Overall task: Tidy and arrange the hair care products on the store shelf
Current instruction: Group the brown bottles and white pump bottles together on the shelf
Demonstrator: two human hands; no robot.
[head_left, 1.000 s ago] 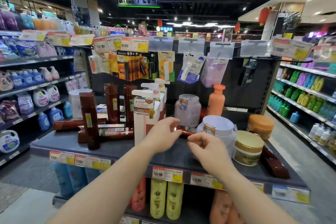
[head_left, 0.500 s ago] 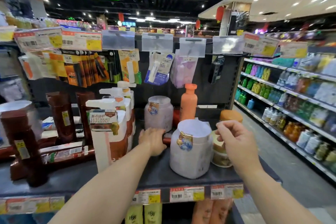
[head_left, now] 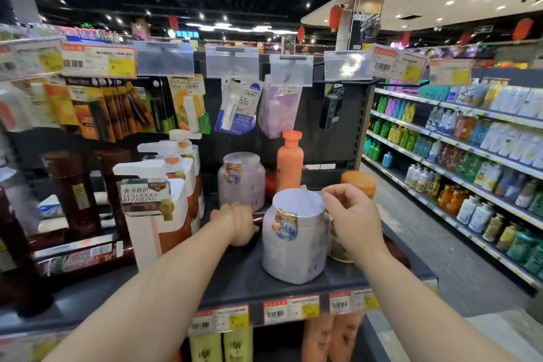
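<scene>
On the dark shelf (head_left: 235,276) a pale lilac jar (head_left: 293,247) stands near the front edge. Behind it are a second lilac jar (head_left: 241,182) and an upright orange bottle (head_left: 289,161). My left hand (head_left: 235,223) reaches between the jars, and its curled fingers grip a dark red bottle (head_left: 260,218) lying flat, mostly hidden. My right hand (head_left: 352,214) hovers just right of the front jar's lid with fingers curled, holding nothing I can see. It covers part of a gold-lidded jar (head_left: 340,251).
White pump bottles (head_left: 155,214) stand left of my arm, with tall brown bottles (head_left: 73,191) further left and one brown bottle lying flat (head_left: 79,256). An orange-lidded jar (head_left: 358,181) sits at the back right. Hanging packs (head_left: 235,109) fill the back panel. An aisle runs along the right.
My view has moved closer and to the right. My left hand has reached further back onto the red bottle. My right hand has shifted to the right side of the front jar.
</scene>
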